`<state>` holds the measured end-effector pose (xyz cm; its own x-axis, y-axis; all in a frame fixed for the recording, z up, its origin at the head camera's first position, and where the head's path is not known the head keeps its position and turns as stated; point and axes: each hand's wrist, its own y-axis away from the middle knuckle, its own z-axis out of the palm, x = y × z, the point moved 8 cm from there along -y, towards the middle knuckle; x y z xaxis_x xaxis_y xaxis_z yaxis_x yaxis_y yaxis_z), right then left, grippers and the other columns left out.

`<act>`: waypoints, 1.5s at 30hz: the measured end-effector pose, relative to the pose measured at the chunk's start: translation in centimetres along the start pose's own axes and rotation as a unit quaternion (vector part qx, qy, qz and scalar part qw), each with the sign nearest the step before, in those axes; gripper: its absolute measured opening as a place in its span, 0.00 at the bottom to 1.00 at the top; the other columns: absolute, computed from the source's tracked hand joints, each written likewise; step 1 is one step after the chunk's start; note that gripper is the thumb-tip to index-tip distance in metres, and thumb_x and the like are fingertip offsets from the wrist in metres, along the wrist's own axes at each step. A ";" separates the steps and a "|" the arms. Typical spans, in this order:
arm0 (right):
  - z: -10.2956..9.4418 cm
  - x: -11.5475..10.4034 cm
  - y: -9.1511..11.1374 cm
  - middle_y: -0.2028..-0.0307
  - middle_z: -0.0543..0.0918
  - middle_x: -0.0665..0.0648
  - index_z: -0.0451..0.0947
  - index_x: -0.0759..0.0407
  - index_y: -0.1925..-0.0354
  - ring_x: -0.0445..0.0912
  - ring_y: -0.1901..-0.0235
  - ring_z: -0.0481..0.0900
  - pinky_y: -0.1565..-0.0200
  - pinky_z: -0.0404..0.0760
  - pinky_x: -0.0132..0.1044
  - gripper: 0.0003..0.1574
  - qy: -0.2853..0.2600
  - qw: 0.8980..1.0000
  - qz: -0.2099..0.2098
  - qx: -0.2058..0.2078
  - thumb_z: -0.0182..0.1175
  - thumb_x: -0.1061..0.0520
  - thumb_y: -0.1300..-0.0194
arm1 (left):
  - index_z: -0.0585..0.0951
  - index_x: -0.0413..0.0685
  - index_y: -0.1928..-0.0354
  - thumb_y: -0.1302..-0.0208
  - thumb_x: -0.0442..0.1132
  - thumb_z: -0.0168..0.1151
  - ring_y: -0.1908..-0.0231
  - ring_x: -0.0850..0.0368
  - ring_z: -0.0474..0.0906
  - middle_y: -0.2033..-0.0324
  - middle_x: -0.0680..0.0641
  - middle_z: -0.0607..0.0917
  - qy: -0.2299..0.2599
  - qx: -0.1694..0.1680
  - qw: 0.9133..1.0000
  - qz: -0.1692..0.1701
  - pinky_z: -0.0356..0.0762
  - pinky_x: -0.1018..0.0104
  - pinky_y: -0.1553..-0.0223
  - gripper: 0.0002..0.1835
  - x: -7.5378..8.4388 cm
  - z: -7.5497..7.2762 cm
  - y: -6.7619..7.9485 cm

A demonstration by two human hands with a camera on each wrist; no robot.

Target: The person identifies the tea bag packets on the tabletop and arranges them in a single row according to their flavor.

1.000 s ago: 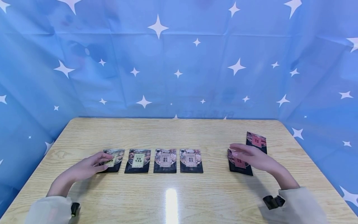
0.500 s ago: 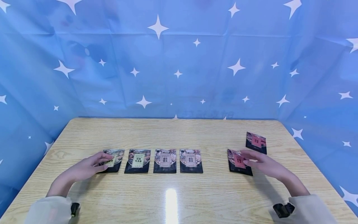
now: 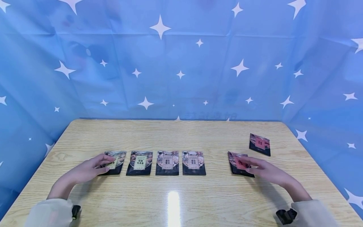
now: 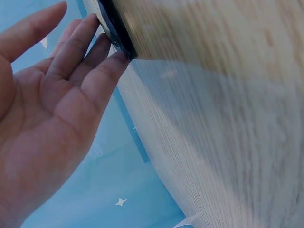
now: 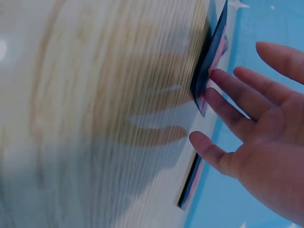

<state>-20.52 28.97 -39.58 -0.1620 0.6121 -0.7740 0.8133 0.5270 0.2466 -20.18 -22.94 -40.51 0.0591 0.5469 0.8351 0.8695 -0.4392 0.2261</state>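
My left hand (image 3: 90, 168) rests its fingertips on the leftmost tea packet (image 3: 119, 164), black with a pale green label. In the left wrist view the fingers are extended against the packet's edge (image 4: 116, 31) and the thumb is held apart. At the right, my right hand (image 3: 267, 170) touches a tea packet with a red label (image 3: 237, 160) with its fingertips. The right wrist view shows that packet (image 5: 211, 59) tilted, one side raised off the wood, with straight fingers against its face.
Between the hands lie an oolong tea packet with a green label (image 3: 140, 164) and two pink-labelled packets, one left (image 3: 167, 164) and one right (image 3: 194, 164). Another red-labelled packet (image 3: 260, 144) lies farther back at right. A blue star-patterned cloth (image 3: 181, 88) hangs behind the wooden table (image 3: 181, 135).
My right hand first drew back to the right across the red-labelled packet, then nudged that packet slightly left. My left hand stays on its packet.
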 end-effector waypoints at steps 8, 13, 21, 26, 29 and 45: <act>1.2 -1.5 -1.1 0.36 0.55 0.74 0.51 0.68 0.32 0.70 0.38 0.50 0.47 0.66 0.56 0.32 0.017 1.000 -0.014 -0.017 0.45 0.56 0.28 | 0.64 0.33 0.42 0.32 0.39 0.51 0.40 0.30 0.55 0.41 0.28 0.63 0.001 0.001 1.000 -0.004 0.66 0.43 0.49 0.21 0.0 0.0 0.0; 2.4 -2.2 -2.0 0.35 0.53 0.73 0.50 0.66 0.32 0.68 0.36 0.47 0.43 0.66 0.45 0.32 0.002 0.999 -0.012 -0.030 0.44 0.56 0.28 | 0.64 0.33 0.43 0.32 0.38 0.51 0.40 0.30 0.55 0.41 0.28 0.63 0.002 0.000 1.000 -0.001 0.66 0.43 0.49 0.21 0.0 0.0 0.0; 3.7 -3.8 -3.1 0.34 0.51 0.72 0.50 0.63 0.31 0.68 0.36 0.44 0.44 0.56 0.64 0.32 0.003 0.999 -0.017 -0.042 0.45 0.56 0.29 | 0.64 0.33 0.42 0.32 0.39 0.51 0.40 0.30 0.55 0.41 0.28 0.63 0.000 -0.002 1.000 0.002 0.67 0.44 0.49 0.21 -0.1 -0.1 -0.1; 4.2 -4.4 -3.5 0.34 0.52 0.71 0.51 0.62 0.31 0.67 0.35 0.45 0.44 0.56 0.64 0.32 0.010 0.999 -0.022 -0.046 0.45 0.56 0.29 | 0.64 0.33 0.42 0.32 0.40 0.51 0.40 0.30 0.56 0.41 0.29 0.63 -0.003 -0.002 1.000 0.002 0.66 0.43 0.49 0.22 -0.1 -0.1 -0.1; 4.3 -4.5 -3.7 0.34 0.53 0.71 0.51 0.62 0.31 0.67 0.36 0.45 0.44 0.56 0.64 0.32 0.011 0.998 -0.026 -0.047 0.45 0.56 0.29 | 0.64 0.34 0.42 0.32 0.40 0.51 0.40 0.30 0.56 0.41 0.29 0.63 -0.002 -0.001 1.000 0.000 0.66 0.43 0.49 0.22 -0.1 -0.1 0.0; 3.0 -4.0 -3.4 0.36 0.57 0.71 0.54 0.65 0.33 0.67 0.37 0.51 0.46 0.60 0.63 0.30 0.021 0.999 -0.026 -0.018 0.44 0.55 0.28 | 0.64 0.33 0.42 0.32 0.40 0.51 0.40 0.30 0.55 0.41 0.28 0.63 0.000 -0.004 1.000 0.002 0.67 0.44 0.49 0.22 -0.1 0.0 -0.1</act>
<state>-20.95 22.97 -39.13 -0.2278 0.6072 -0.7612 0.7826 0.5793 0.2280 -20.28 -22.96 -40.60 0.0623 0.5451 0.8361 0.8655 -0.4466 0.2266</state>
